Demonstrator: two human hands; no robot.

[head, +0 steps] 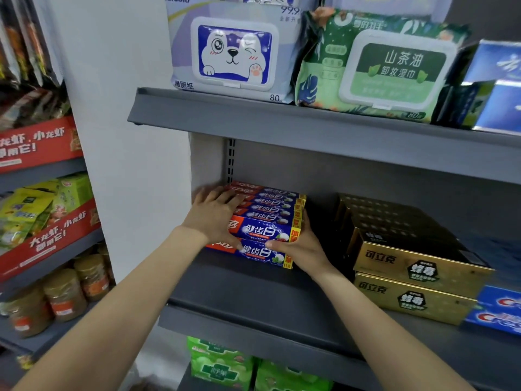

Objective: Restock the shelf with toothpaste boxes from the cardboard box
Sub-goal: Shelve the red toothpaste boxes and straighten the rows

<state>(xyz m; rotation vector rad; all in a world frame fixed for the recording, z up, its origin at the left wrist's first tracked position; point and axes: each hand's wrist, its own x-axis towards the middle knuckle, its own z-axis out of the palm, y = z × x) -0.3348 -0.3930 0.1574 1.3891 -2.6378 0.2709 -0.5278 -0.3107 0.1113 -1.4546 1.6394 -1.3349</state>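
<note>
Several blue-and-red toothpaste boxes [265,215] lie stacked at the left end of the grey middle shelf [253,283]. My left hand [214,213] lies over the stack's left end, fingers spread across the top boxes and thumb at the front. My right hand [298,241] grips the stack's right end, thumb on the front face of the front upper box and fingers round its yellow end. The lowest front box [253,253] sticks out a little toward me. The cardboard box is out of view.
Gold toothpaste boxes [408,266] are stacked to the right, blue Crest boxes [496,314] beyond them. Wet-wipe packs [234,49] fill the shelf above. Green boxes [222,365] sit on the shelf below. Jars and snack packs [56,292] stand on the left rack.
</note>
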